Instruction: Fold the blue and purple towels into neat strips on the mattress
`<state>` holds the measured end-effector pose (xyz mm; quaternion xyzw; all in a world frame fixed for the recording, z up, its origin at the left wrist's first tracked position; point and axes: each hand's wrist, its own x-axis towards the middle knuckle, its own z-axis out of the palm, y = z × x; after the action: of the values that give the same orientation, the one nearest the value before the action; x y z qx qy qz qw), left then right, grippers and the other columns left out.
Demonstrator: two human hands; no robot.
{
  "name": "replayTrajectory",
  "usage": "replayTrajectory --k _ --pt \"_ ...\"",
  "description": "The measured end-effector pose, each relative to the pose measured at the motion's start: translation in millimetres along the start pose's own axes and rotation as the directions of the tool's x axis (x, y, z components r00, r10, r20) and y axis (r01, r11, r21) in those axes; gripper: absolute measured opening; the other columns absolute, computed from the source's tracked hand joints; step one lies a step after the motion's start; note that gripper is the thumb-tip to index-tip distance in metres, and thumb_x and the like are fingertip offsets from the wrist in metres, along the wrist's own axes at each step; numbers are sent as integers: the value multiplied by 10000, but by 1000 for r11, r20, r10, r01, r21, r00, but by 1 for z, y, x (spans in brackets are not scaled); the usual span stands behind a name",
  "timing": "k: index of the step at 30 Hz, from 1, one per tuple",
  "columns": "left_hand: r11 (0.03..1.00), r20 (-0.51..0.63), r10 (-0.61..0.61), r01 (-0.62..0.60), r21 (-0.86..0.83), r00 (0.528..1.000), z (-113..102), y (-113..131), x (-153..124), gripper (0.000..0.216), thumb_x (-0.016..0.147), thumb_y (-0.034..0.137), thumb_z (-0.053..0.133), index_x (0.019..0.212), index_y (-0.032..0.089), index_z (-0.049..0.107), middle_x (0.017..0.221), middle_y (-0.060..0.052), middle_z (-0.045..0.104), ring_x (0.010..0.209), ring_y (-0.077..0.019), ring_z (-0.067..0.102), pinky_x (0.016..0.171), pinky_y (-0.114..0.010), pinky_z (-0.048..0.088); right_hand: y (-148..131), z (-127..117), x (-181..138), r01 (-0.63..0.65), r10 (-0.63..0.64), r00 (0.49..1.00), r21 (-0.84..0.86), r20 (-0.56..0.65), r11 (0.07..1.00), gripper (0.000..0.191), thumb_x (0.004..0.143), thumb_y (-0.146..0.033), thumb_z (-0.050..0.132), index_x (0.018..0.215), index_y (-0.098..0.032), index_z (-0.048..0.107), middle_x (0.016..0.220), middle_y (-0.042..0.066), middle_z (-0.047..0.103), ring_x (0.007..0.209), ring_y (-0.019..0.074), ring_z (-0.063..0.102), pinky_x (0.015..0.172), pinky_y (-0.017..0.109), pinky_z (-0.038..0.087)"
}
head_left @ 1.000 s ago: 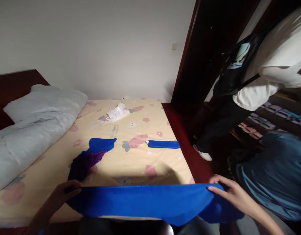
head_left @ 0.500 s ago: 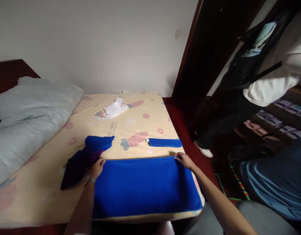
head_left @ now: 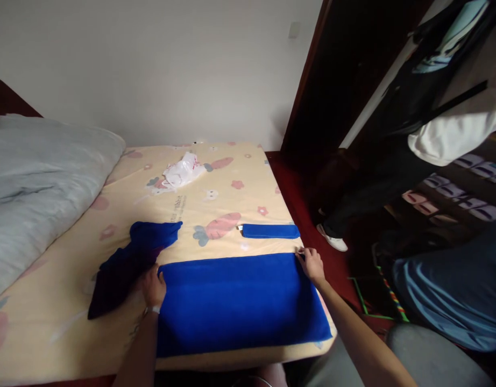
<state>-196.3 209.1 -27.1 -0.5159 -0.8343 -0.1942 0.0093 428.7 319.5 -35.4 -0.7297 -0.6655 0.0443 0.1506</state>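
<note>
A blue cloth (head_left: 240,301), like a towel, lies spread flat along the bed's near edge. At its far left corner rests my left hand (head_left: 154,287), thumb apart from the fingers, touching the cloth's edge. My right hand (head_left: 311,263) has its fingers closed at the far right corner of the same cloth. Just beyond it lies a narrow, neatly folded blue cloth (head_left: 271,231) with a small white tag. To the left of my left hand is a crumpled dark blue cloth (head_left: 130,263) with a purplish patch.
The bed (head_left: 215,193) has a yellow carrot-print sheet. On it are a white plastic bag (head_left: 184,172) and a grey quilt (head_left: 50,183). At the right stands a person in dark trousers (head_left: 369,183), near a shelf of slippers (head_left: 453,188). Another person's blue garment (head_left: 450,290) shows lower right.
My left hand has loosened from a pinch at the cloth's left corner and moved slightly down. My right hand has shifted slightly right at its corner. The far edge lies smoother.
</note>
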Motion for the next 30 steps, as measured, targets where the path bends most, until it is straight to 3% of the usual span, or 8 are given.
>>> replayTrajectory --k 3,7,11,16,19,23,27,30 --pt "993 -132 118 -121 -13 984 0 11 -41 516 964 265 342 1449 132 463 1476 -179 504 1419 -309 410 1176 -502 318 -21 0 -42 73 -62 991 88 -117 993 385 1005 -366 379 1210 -159 631 1250 185 603 1104 319 591 936 478 484" --pt "958 97 286 -287 -4 953 12 43 -79 527 987 341 335 1499 265 434 1607 -71 369 1505 -295 273 1236 -534 186 -87 8 -112 383 -407 912 238 57 892 481 1014 -372 374 1481 -285 455 1538 80 459 1413 292 412 1176 501 317" --pt "989 193 109 -127 79 975 23 47 -73 581 1001 469 284 1543 272 352 1635 -86 306 1519 -314 236 1223 -572 177 -127 20 -139 474 -529 823 263 207 840 605 1008 -424 394 1583 -371 218 1643 -11 255 1511 273 252 1229 518 227" --pt "986 228 66 -98 133 971 18 5 -52 659 985 551 242 1563 240 298 1644 -104 276 1525 -293 223 1228 -527 187 -89 29 -94 374 -404 890 168 211 912 584 1018 -446 361 1579 -323 255 1643 22 248 1522 264 213 1237 526 167" --pt "985 200 40 -73 157 979 15 -15 -54 706 984 565 164 1557 182 317 1634 -137 289 1520 -310 233 1226 -524 191 -51 33 -62 222 -234 950 81 206 972 592 1016 -464 328 1575 -273 283 1641 43 264 1525 267 200 1237 516 152" --pt "986 147 -16 -10 169 989 9 -25 -64 734 988 522 97 1525 107 378 1601 -183 345 1510 -331 254 1219 -537 200 -16 34 -40 111 -112 973 20 201 994 632 1001 -473 317 1581 -227 266 1643 64 268 1532 255 178 1237 495 139" --pt "992 -3 10 -10 127 1000 -5 -9 -83 688 998 453 110 1536 92 342 1597 -206 341 1527 -315 205 1225 -545 186 -5 28 -33 29 -35 976 33 215 999 633 997 -478 293 1576 -222 279 1641 63 279 1529 288 178 1223 543 142" --pt "981 11 185 -185 58 983 -8 45 -118 623 1001 392 181 1518 112 387 1576 -192 384 1512 -319 248 1227 -541 201 -3 20 -31 -68 56 983 65 175 996 622 989 -430 303 1552 -169 335 1611 118 336 1498 337 250 1197 539 225"
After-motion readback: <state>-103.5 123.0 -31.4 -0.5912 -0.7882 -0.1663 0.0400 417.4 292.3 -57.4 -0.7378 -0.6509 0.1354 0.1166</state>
